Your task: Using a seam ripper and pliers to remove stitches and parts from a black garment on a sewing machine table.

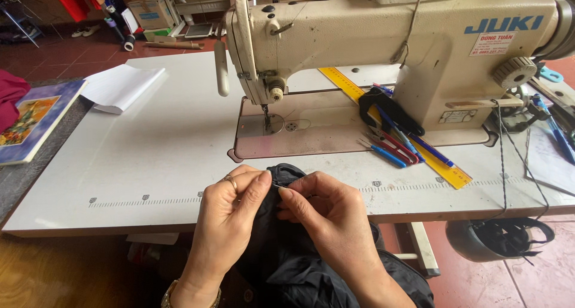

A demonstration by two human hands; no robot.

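A black garment (287,260) with a zipper edge hangs over the front edge of the white sewing table (150,158). My left hand (230,209), a ring on one finger, pinches the fabric from the left. My right hand (326,215) pinches the same fold from the right, thumb and forefinger at the zipper. Both hands meet just below the cream sewing machine (383,50), whose needle (265,113) stands above the metal plate, apart from the cloth.
A yellow ruler (446,170), black scissors (389,110), pens and small snips (389,149) lie right of the needle plate. An open white booklet (120,86) and a colourful book (33,119) sit at the left. A dark helmet (497,239) hangs under the table's right side.
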